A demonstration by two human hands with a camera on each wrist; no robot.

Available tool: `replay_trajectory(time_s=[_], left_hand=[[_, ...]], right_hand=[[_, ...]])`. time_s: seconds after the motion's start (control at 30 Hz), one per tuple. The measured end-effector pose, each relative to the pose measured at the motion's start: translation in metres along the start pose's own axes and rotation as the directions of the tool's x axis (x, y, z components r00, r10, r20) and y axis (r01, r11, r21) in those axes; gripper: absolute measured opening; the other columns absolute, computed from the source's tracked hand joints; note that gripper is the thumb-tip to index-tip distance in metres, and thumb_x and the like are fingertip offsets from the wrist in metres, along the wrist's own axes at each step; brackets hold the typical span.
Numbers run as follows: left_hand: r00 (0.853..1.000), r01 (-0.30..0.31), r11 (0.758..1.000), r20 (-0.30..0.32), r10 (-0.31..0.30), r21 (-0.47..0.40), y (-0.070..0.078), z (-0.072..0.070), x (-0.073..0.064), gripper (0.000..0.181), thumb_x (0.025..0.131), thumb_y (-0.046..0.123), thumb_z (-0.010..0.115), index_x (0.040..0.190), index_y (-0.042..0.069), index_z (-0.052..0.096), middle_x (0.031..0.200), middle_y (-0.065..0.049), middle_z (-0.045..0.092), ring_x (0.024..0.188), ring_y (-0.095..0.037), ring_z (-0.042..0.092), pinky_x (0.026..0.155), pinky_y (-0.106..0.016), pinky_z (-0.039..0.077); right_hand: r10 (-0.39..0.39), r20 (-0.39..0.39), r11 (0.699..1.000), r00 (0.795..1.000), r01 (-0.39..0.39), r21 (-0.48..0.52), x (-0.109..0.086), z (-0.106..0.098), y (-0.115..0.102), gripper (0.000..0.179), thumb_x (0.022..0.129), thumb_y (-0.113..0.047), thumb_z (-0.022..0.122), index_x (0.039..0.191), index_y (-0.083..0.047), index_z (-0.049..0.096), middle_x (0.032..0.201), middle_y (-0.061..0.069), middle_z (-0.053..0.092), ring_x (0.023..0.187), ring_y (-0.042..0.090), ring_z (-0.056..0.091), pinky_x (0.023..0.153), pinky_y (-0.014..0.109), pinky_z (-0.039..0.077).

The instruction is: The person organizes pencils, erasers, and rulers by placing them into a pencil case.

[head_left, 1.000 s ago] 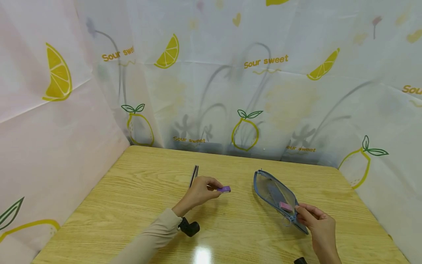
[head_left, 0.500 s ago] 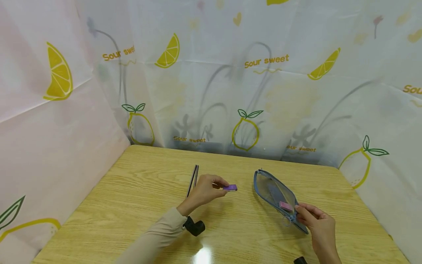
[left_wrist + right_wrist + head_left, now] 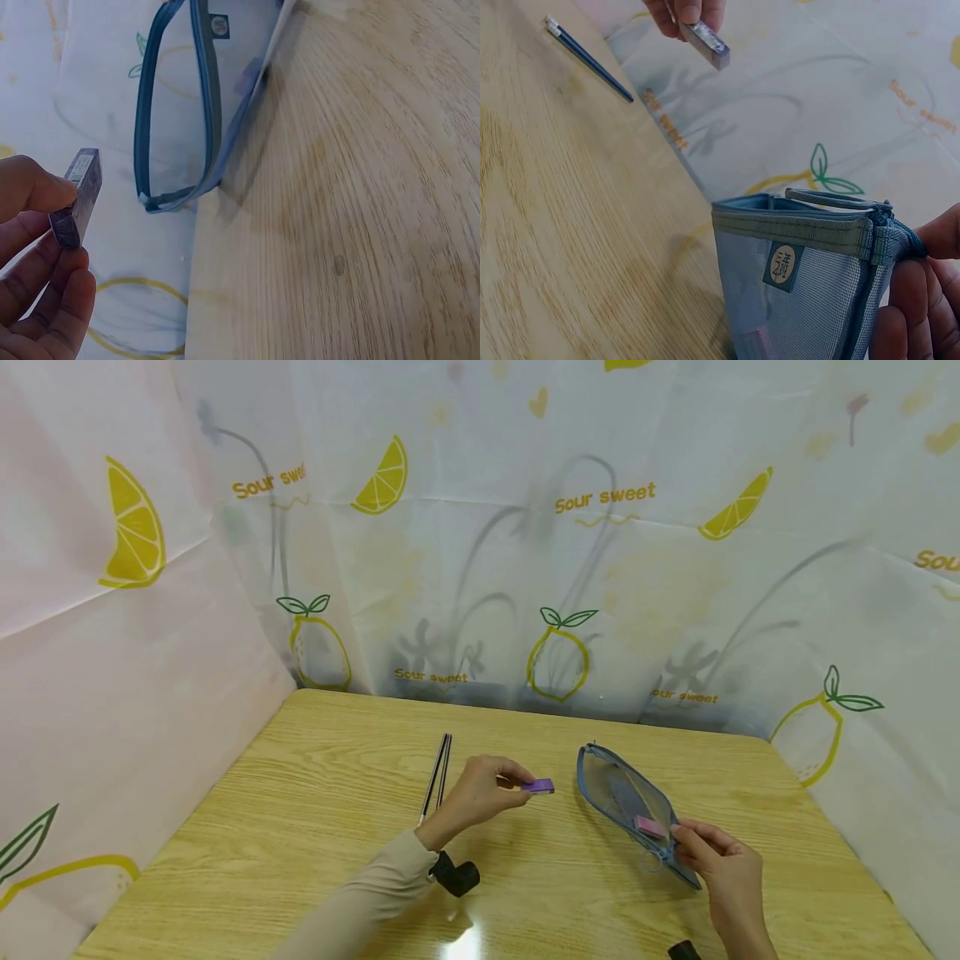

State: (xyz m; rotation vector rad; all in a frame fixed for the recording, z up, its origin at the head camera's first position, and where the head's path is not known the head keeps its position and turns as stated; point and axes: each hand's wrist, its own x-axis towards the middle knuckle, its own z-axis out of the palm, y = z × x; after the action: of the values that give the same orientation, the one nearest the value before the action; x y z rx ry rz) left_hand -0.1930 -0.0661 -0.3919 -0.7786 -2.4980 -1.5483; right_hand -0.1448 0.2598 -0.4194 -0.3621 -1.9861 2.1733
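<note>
My left hand [image 3: 480,792] pinches a small purple eraser [image 3: 538,787] between thumb and fingertips, holding it above the table just left of the pencil case. In the left wrist view a barcode label shows along one side of this eraser [image 3: 86,176]. My right hand [image 3: 729,872] grips the near corner of a blue mesh pencil case [image 3: 817,300], beside its zipper pull ring [image 3: 832,199]. The case stands tilted with its zipped mouth spread apart, facing left. Inside it lies a pink eraser [image 3: 649,827], seen through the mouth.
Two dark pencils [image 3: 433,777] with pale ends lie on the wooden table [image 3: 315,810], behind and left of my left wrist. A white curtain [image 3: 480,568] with lemon prints encloses the table's back and sides.
My left hand has moved steadily right with the purple eraser, closer to the pencil case, uncovering more of the pencils. My right hand and the case have stayed nearly still.
</note>
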Motion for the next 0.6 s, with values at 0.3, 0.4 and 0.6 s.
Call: replay_trajectory(time_s=[0.3,0.4,0.6], left_hand=[[1.000,-0.015,0.999,-0.008,0.015,-0.031,0.002,0.010,0.004,0.011,0.083,0.002,0.074,0.094,0.004,0.075,0.095,-0.004,0.070,0.083,-0.012,0.064,0.073,-0.022,0.053],[1.000,-0.020,0.999,-0.001,0.020,-0.035,0.004,0.012,0.006,0.012,0.084,0.003,0.074,0.095,0.005,0.075,0.095,-0.003,0.070,0.083,-0.011,0.065,0.073,-0.022,0.053],[0.999,-0.045,0.998,0.018,0.046,-0.035,0.007,0.015,0.012,0.013,0.084,0.003,0.074,0.097,0.004,0.076,0.096,-0.004,0.071,0.084,-0.010,0.065,0.075,-0.021,0.052]], right_hand=[[-0.040,0.016,0.999,0.999,0.040,-0.004,0.008,-0.008,0.015,0.015,0.081,-0.014,0.080,0.093,-0.005,0.077,0.083,0.002,0.072,0.068,0.015,0.069,0.065,0.030,0.056],[-0.049,0.022,0.999,0.999,0.050,-0.009,0.007,-0.008,0.015,0.015,0.081,-0.016,0.080,0.092,-0.006,0.077,0.083,0.002,0.072,0.068,0.015,0.069,0.065,0.030,0.056],[0.002,-0.007,1.000,1.000,-0.002,-0.018,-0.001,0.000,0.003,0.006,0.083,-0.012,0.078,0.088,-0.010,0.078,0.079,0.000,0.072,0.067,0.013,0.068,0.065,0.027,0.056]])
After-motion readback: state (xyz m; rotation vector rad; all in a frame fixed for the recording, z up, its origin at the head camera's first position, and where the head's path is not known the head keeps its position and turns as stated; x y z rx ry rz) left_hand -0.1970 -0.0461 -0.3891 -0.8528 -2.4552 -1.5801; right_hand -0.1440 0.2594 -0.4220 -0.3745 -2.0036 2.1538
